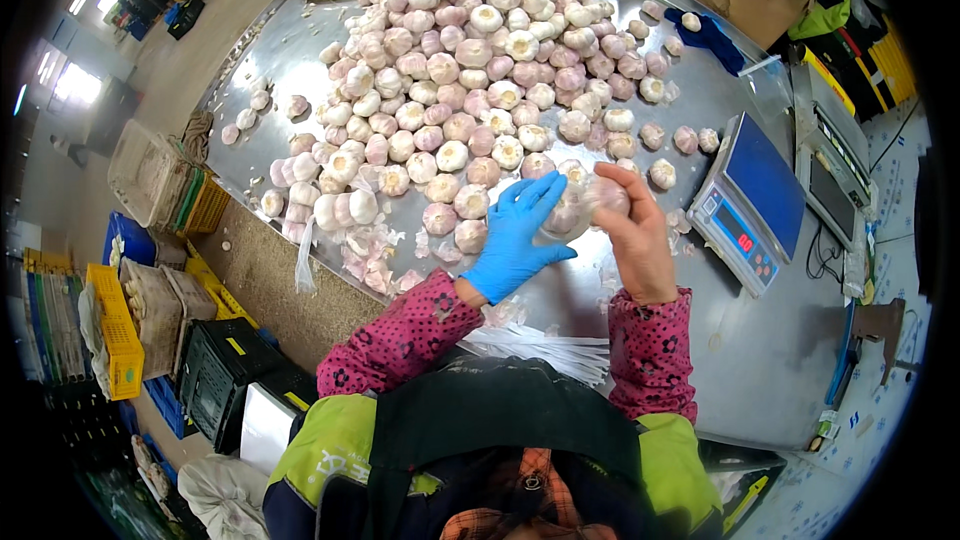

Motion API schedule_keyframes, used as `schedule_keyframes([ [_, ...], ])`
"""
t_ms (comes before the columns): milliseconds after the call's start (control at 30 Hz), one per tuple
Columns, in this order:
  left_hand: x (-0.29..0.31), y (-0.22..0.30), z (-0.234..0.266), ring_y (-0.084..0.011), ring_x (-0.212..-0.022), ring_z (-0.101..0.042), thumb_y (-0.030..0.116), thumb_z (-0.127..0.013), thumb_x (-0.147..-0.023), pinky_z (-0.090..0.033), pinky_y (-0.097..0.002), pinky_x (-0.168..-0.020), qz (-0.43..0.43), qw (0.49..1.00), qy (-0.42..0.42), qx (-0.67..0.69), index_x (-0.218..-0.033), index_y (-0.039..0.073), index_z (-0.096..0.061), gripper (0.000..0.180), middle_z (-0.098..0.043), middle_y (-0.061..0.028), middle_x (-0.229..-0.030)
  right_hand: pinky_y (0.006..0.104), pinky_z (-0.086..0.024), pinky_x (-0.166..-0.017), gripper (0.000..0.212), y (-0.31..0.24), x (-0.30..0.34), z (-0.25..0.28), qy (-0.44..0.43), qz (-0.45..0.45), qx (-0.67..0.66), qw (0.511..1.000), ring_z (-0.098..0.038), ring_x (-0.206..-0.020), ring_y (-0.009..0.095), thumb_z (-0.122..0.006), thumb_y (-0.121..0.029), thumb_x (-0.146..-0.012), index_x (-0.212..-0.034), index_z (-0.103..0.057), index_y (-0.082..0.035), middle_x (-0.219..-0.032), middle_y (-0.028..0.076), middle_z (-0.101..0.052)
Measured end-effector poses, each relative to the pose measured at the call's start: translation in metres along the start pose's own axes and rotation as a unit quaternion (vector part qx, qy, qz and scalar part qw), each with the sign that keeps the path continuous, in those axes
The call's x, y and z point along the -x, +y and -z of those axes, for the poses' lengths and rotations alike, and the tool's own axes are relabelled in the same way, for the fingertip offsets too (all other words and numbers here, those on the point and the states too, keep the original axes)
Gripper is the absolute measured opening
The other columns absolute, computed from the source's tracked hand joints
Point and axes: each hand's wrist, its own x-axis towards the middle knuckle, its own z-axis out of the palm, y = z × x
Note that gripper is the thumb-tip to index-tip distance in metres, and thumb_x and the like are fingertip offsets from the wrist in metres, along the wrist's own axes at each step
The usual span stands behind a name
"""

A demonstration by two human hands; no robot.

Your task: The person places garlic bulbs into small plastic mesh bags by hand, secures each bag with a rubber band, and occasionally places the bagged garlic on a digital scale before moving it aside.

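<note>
In front of me several garlic bulbs (568, 212) hang together inside what looks like a thin clear net or film. My right hand (640, 240), bare, has its fingers and thumb closed around the right-hand bulb. My left hand (515, 240), in a blue glove, reaches to the left side of these bulbs. Its fingers are stretched out and its thumb stands apart, with the fingertips at the bulbs' edge. Just beyond lies a big heap of pinkish-white garlic (450, 70) on the metal table (700, 360). White strips (540, 345) lie by my body.
A blue-topped scale (745, 205) with a lit red display stands to the right. Loose peels (370, 255) and wrapped bulbs lie at the table's left edge. A dark blue cloth (705, 40) sits at the back right. Crates (115, 330) are stacked at the left.
</note>
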Motion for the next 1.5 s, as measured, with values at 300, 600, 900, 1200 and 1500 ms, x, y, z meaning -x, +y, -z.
schedule_keyframes([
  [300,0.053,-0.029,0.016,-0.0188,-0.085,-0.065,0.039,-0.059,-0.097,-0.052,-0.0305,-0.071,0.477,0.700,-0.025,0.531,-0.147,0.012,-0.039,0.060,-0.062,-0.0106,-0.105,0.0408,-0.032,-0.112,0.050,0.068,-0.017,-0.007,-0.014,0.207,0.427,0.880,-0.041,-0.136,0.033,-0.058,-0.018,-0.095,-0.141,-0.048,-0.001,-0.142,0.016,-0.050],
  [600,0.024,-0.046,-0.013,-0.0124,-0.063,-0.056,0.031,-0.056,-0.099,-0.044,-0.0267,-0.055,0.409,0.653,-0.043,0.637,-0.105,0.007,-0.059,0.025,-0.058,-0.0013,-0.075,0.0378,-0.037,-0.109,0.078,0.069,-0.017,-0.019,0.056,0.122,0.324,0.937,-0.046,-0.132,0.031,-0.066,-0.011,-0.085,-0.152,-0.026,-0.003,-0.145,0.022,-0.043],
  [900,-0.008,0.028,0.019,-0.0226,-0.103,-0.059,0.018,-0.076,-0.085,-0.048,-0.0369,-0.090,-0.083,0.982,0.116,0.126,-0.133,0.001,-0.050,0.057,-0.060,-0.0143,-0.114,0.0378,-0.042,-0.102,0.024,0.017,-0.029,-0.012,-0.033,0.236,0.371,0.898,-0.056,-0.119,0.030,-0.061,-0.001,-0.081,-0.104,-0.069,0.000,-0.121,0.013,-0.065],
  [1200,-0.019,-0.031,-0.046,-0.0398,-0.133,-0.036,0.024,-0.084,-0.070,-0.031,-0.0495,-0.108,-0.044,0.990,0.136,0.018,-0.150,0.006,-0.031,0.098,-0.037,-0.0134,-0.150,0.0352,-0.048,-0.082,0.016,-0.107,0.003,-0.023,0.082,0.384,0.415,0.821,-0.062,-0.093,0.030,-0.067,-0.003,-0.077,-0.092,-0.072,0.000,-0.105,0.012,-0.068],
  [1500,0.006,0.014,-0.021,-0.0266,-0.109,-0.057,0.017,-0.069,-0.087,-0.045,-0.0371,-0.095,-0.027,0.985,0.087,0.148,-0.129,0.006,-0.056,0.045,-0.059,-0.0098,-0.125,0.0370,-0.049,-0.058,0.012,-0.060,-0.002,0.030,0.030,0.245,0.554,0.795,-0.063,-0.069,0.029,-0.065,-0.006,-0.076,-0.085,-0.072,-0.010,-0.076,0.008,-0.062],
])
